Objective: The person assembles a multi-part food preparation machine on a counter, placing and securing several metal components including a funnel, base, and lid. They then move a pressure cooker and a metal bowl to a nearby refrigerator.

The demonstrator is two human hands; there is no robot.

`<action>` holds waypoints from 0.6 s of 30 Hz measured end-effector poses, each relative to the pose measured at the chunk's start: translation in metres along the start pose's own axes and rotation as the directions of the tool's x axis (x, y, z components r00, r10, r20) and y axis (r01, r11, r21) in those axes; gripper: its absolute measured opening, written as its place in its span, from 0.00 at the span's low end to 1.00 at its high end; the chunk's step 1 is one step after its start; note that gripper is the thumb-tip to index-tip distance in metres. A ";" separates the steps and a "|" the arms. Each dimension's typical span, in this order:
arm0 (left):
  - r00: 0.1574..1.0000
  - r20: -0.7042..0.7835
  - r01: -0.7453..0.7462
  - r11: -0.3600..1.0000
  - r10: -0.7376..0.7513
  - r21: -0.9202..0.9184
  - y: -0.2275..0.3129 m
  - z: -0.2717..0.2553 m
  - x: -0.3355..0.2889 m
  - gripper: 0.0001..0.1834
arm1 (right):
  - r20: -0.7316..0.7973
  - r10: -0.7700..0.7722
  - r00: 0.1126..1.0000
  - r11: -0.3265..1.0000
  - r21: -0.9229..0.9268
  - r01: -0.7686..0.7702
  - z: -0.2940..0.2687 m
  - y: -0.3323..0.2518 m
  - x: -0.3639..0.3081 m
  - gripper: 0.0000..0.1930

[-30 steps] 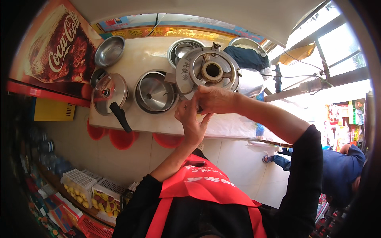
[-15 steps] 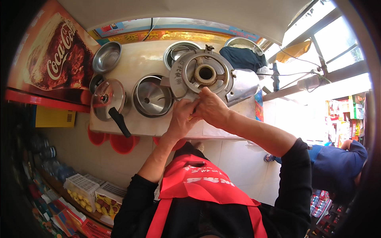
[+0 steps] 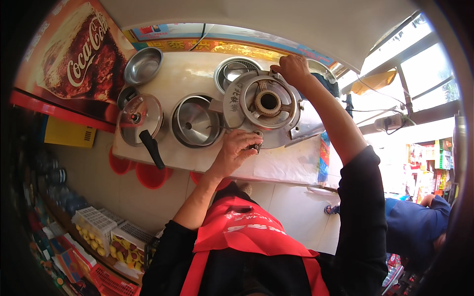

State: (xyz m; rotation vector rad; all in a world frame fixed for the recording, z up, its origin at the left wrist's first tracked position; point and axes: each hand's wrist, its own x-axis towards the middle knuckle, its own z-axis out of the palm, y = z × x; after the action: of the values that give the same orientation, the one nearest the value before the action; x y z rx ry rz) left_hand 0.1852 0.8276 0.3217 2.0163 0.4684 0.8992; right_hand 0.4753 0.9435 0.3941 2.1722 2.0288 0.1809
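Observation:
A round metal machine (image 3: 235,109), with a ring-shaped top and a dark round hole at its centre, stands on the table. My left hand (image 3: 236,152) is at its near edge, thumb and fingers closed on a small dark metal knob (image 3: 255,146). Over the machine's far edge reaches my right hand (image 3: 294,72), its fingers closed at the spot of the far knob, which they mostly hide. Left of the machine sits a steel pot (image 3: 176,120) with a steel bowl-like vessel (image 3: 198,120) inside.
Further left are a glass-lidded pan (image 3: 143,118) with a black handle and a tilted steel bowl (image 3: 143,66). Behind the machine is a round steel pan (image 3: 222,65). Red buckets (image 3: 151,176) stand under the table edge. A person in blue (image 3: 414,224) bends at the right.
My hands were together at the machine's near edge. The right has moved away to the far edge; the left stays near, now showing the knob. The view has shifted slightly.

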 end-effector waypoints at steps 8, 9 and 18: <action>1.000 0.008 -0.003 1.000 0.003 -0.019 -0.004 -0.002 0.000 0.17 | 0.058 -0.102 0.993 0.992 -0.064 0.105 0.005 0.000 0.023 0.18; 0.999 0.032 0.025 0.999 -0.023 -0.039 -0.004 -0.002 0.000 0.17 | 0.077 -0.104 0.992 0.991 -0.072 0.110 0.005 0.000 0.024 0.18; 0.997 0.060 0.042 0.998 -0.039 -0.046 -0.007 -0.001 -0.001 0.17 | 0.134 0.049 0.990 0.998 0.042 -0.055 0.013 -0.011 0.018 0.16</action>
State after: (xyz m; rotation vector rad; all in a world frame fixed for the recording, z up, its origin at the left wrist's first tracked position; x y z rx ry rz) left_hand 0.1843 0.8318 0.3157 1.9777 0.4500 0.8168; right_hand 0.4687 0.9619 0.3786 2.2016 1.9243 -0.0037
